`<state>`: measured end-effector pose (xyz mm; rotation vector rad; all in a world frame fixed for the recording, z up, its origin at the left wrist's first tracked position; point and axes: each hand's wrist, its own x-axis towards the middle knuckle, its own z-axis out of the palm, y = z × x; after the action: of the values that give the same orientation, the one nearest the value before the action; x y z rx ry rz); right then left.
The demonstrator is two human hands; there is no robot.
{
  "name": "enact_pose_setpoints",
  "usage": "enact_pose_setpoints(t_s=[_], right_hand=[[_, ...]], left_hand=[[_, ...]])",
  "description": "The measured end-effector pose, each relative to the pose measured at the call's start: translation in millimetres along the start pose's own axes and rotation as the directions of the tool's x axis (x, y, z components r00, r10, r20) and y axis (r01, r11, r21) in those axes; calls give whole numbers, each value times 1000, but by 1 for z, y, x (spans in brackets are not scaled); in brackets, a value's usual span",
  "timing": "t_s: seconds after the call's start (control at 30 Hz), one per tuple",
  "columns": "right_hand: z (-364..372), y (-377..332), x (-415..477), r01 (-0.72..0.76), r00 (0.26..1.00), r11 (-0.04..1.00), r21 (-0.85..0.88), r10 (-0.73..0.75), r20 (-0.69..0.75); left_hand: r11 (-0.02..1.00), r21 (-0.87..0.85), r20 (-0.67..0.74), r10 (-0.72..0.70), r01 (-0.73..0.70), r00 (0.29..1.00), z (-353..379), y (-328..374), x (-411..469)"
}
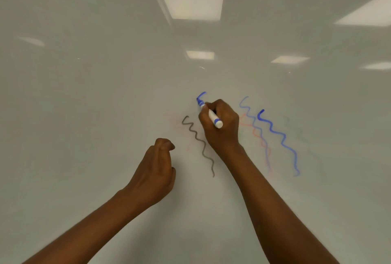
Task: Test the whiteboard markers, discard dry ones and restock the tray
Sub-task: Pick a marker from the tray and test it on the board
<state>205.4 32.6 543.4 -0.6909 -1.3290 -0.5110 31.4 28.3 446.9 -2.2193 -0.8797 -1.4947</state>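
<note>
My right hand (pixel 220 124) grips a white marker with blue bands (pixel 213 118), its tip pressed on the whiteboard (pixel 105 94) at the lower end of a short fresh blue stroke (pixel 201 95). My left hand (pixel 157 168) hovers lower left with its fingers curled; whether it holds anything is hidden. Earlier test squiggles cross the board: a grey one (pixel 201 147), a bold blue one (pixel 281 139), a pale blue one (pixel 254 120) and a faint red one (pixel 259 137).
The glossy board fills the whole view and reflects ceiling light panels (pixel 191 1). No tray, bin or other markers are in view. Very faint greenish marks (pixel 313 149) lie at the far right.
</note>
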Motion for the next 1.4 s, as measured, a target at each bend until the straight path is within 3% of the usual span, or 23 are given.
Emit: enact_pose_setpoints(t_s=[0.27, 0.33, 0.43, 0.53, 0.63, 0.7, 0.77, 0.83, 0.9, 0.97, 1.13, 1.4], right_hand=[[-14, 12, -29, -9, 999, 1000, -9, 8, -50], [-14, 12, -40, 53, 998, 996, -70, -55, -29], [-20, 12, -54, -4, 998, 999, -46, 1, -67], [-23, 10, -72, -11, 999, 990, -139, 6, -35], [-31, -7, -80, -249, 967, 963, -100, 252, 22], [-38, -21, -81, -490, 872, 869, 68, 487, 56], [-46, -33, -83, -635, 767, 723, 271, 633, 110], [-52, -42, -87, -688, 703, 609, 394, 695, 153], [-57, -50, -91, -706, 673, 544, 454, 716, 186], [-60, -56, -95, -709, 665, 522, 474, 719, 204], [-63, -60, -103, -719, 663, 523, 458, 715, 224], [-66, -52, -108, -732, 660, 528, 431, 707, 255]], left_hand=[[1000, 3, 13, 15, -15, 1000, 15, -16, -12], [996, -74, 34, -56, 59, 998, 19, -17, -13], [968, -177, 96, -163, 178, 982, 23, -17, -15], [971, -190, 76, -132, 145, 988, 21, -10, -15], [944, -276, 75, -168, 182, 983, 18, -3, -17], [871, -396, 124, -261, 289, 957, 21, -1, -19], [803, -485, 141, -319, 346, 937, 20, 2, -20], [861, -433, 74, -261, 267, 963, 13, 6, -20], [984, -176, -51, -36, 27, 998, 12, 3, -20], [988, 33, -56, 150, -148, 987, 16, -1, -24], [981, 46, -128, 193, -189, 973, 18, 3, -26], [962, 61, -43, 270, -267, 962, 16, 7, -20]])
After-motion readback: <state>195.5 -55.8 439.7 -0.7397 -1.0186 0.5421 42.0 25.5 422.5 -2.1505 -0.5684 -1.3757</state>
